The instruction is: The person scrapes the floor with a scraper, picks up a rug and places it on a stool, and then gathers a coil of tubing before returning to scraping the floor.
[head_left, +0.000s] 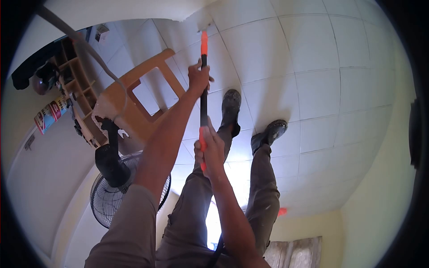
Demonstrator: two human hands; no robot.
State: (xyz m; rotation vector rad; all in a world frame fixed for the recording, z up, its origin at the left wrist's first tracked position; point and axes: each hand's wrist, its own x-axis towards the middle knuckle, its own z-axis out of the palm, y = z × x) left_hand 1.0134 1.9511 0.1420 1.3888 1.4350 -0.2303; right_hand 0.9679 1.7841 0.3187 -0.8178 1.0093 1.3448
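A long, straight orange-and-black pole tool [204, 100] runs up the middle of the head view, its far orange end over pale floor tiles. My left hand [199, 79] is closed around the black shaft, below that orange end. Lower down, my right hand [211, 151] wraps the orange grip at the near end. Small dark marks show on the floor just past the tip. My two dark boots [231, 105] stand on the tiles to the right of the pole.
At left, a brown plastic chair [123, 96] stands close to my left forearm, with a black fan [111, 172] below it. A grey cable [96, 56] hangs across the upper left. Beyond are a wooden shelf [80, 76] and a colourful bag [52, 114].
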